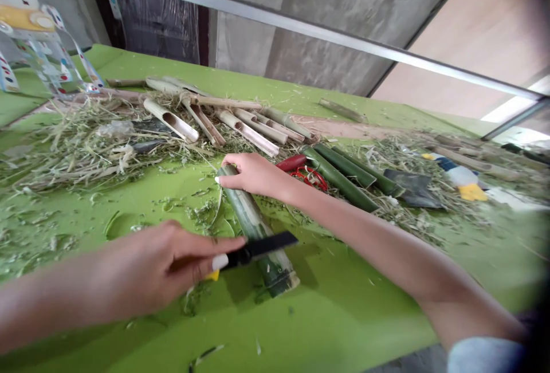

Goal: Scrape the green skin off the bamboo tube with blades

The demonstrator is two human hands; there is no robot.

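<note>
One black blade (pixel 275 243) sits gripped in the left hand (pixel 189 255), crossing the bamboo tube (pixel 248 212) just right of that hand, far end clasped by right hand (pixel 249 173); we guess the round tube could roll if that far hold loosens, making the blade skid.
</note>
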